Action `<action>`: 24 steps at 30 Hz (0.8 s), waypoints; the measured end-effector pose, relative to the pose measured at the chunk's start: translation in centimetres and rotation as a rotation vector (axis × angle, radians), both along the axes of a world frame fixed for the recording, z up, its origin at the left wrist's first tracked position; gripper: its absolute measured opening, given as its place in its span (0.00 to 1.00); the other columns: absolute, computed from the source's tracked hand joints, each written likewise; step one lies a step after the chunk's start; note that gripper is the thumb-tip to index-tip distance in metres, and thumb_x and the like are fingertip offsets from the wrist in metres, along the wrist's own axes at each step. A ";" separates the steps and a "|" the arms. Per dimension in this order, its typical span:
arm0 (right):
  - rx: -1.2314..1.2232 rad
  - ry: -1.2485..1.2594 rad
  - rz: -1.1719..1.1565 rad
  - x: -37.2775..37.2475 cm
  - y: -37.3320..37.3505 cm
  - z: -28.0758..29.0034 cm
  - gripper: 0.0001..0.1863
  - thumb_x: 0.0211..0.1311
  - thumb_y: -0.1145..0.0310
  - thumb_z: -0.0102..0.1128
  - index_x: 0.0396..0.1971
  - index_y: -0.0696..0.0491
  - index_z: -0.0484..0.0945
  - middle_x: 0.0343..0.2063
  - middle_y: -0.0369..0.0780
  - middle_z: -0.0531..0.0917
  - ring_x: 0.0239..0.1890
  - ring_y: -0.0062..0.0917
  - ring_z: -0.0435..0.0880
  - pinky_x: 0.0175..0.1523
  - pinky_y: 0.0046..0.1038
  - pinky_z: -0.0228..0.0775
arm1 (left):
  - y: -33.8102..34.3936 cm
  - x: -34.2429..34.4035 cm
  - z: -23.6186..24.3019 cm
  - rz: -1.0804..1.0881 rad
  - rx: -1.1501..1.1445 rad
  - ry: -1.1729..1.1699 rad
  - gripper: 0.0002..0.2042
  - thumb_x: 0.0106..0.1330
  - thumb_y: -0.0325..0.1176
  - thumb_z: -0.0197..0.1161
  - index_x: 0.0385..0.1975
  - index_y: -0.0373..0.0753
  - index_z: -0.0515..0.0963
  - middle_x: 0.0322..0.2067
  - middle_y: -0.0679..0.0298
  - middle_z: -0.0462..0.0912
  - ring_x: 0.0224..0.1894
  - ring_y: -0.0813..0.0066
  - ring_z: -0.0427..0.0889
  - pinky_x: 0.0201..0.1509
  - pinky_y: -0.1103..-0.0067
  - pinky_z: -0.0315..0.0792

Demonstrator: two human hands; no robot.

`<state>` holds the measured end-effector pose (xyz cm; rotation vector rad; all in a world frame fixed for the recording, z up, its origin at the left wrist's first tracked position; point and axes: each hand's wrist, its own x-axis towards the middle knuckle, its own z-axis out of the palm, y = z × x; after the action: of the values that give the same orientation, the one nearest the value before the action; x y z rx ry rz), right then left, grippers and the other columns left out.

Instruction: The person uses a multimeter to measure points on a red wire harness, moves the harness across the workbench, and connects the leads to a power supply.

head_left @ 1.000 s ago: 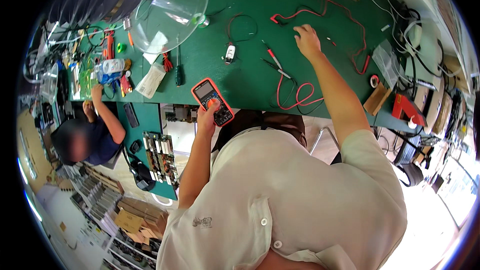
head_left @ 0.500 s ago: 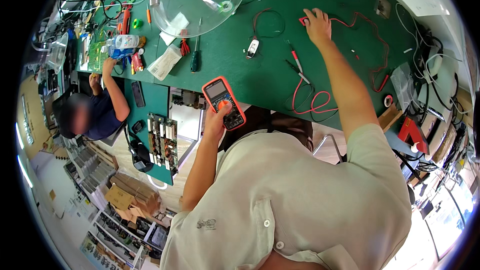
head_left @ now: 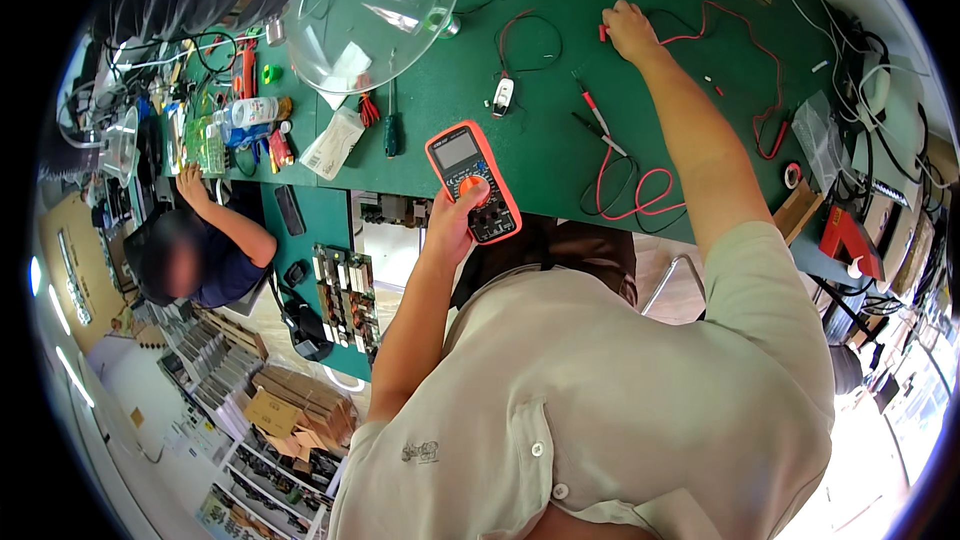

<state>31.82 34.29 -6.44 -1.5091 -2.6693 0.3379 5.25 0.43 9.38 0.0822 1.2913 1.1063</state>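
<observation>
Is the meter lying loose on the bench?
No, the left hand grips the meter, with the thumb over its front.

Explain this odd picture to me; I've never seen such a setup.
There is no machine here: a person works with two bare hands. The view comes from a wide fisheye camera worn on the person's head, looking down, so straight edges bend near the rim.

The left hand holds an orange-edged multimeter, its thumb at the dial. The right hand reaches out over the green tabletop, its fingers by a small red plug; how firmly they grip it is hard to tell.

Also on the tabletop are a red test probe, a small white device and a screwdriver. A clear hood shows above the bench. The hand at the far left belongs to a co-worker.
</observation>
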 end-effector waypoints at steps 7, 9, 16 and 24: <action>-0.182 0.783 -0.168 -0.3 -9.3 15.8 0.14 0.58 0.70 0.68 0.43 0.55 0.78 0.31 0.40 0.85 0.35 0.31 0.86 0.43 0.30 0.80 | -0.3 0.4 0.4 -0.008 0.021 -0.077 0.13 0.66 0.30 0.66 0.48 0.38 0.75 0.41 0.66 0.82 0.43 0.76 0.83 0.47 0.74 0.79; -0.225 0.834 -0.221 0.2 -14.7 19.8 0.14 0.58 0.72 0.69 0.44 0.56 0.81 0.34 0.40 0.86 0.37 0.25 0.85 0.45 0.27 0.79 | 0.5 0.9 0.4 -0.001 0.034 -0.123 0.12 0.67 0.31 0.65 0.47 0.39 0.75 0.41 0.66 0.82 0.43 0.76 0.83 0.48 0.74 0.79; -0.322 1.076 -0.359 -2.0 -27.4 21.5 0.07 0.61 0.78 0.66 0.38 0.60 0.81 0.35 0.41 0.86 0.37 0.22 0.84 0.45 0.24 0.75 | 5.4 3.5 2.6 -0.030 0.168 -0.105 0.08 0.68 0.31 0.64 0.43 0.38 0.75 0.38 0.66 0.82 0.37 0.77 0.84 0.41 0.77 0.82; -0.152 1.146 -0.244 -3.3 -28.6 21.2 0.08 0.56 0.81 0.68 0.36 0.60 0.79 0.34 0.44 0.84 0.35 0.33 0.85 0.40 0.29 0.76 | 5.7 5.4 5.9 -0.132 0.326 0.013 0.12 0.64 0.27 0.68 0.45 0.35 0.76 0.39 0.64 0.83 0.38 0.77 0.84 0.42 0.78 0.81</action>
<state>28.49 5.71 14.77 -1.0996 -1.5669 1.0146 10.64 6.10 15.27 0.4125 1.0907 1.1938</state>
